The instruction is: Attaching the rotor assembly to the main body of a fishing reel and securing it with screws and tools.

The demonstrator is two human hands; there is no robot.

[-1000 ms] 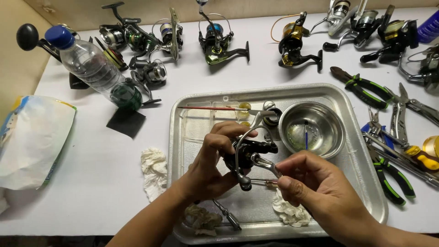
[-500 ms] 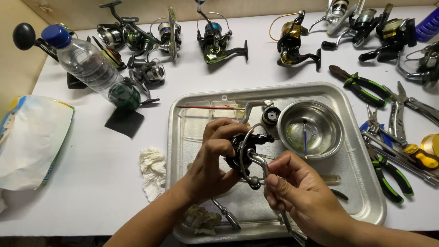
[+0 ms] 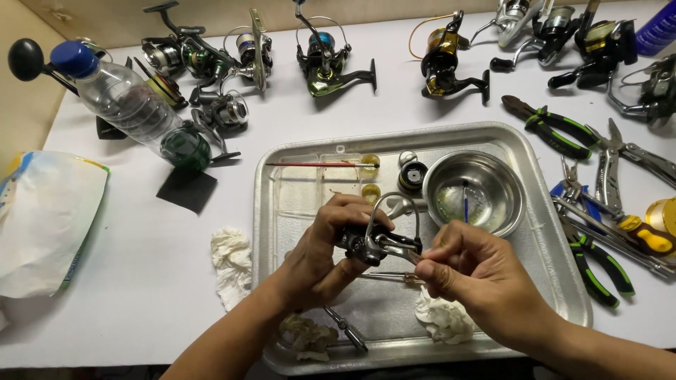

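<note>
The left hand [image 3: 320, 246] is closed around the body of a dark spinning reel [image 3: 377, 243], holding it steady above the metal tray [image 3: 556, 281] — the wire bail arches upward, clear of the fingers. The right hand [image 3: 479, 281] pinches a slender tool [image 3: 387, 276] at the reel's side; its tip is hidden. Working over the tray would keep loose parts contained. A steel bowl [image 3: 493, 176] and crumpled tissue [image 3: 443, 320] lie in the tray. On the white surface [image 3: 127, 267] — more reels [image 3: 327, 60], pliers [image 3: 553, 127], a plastic bottle [image 3: 127, 102].
</note>
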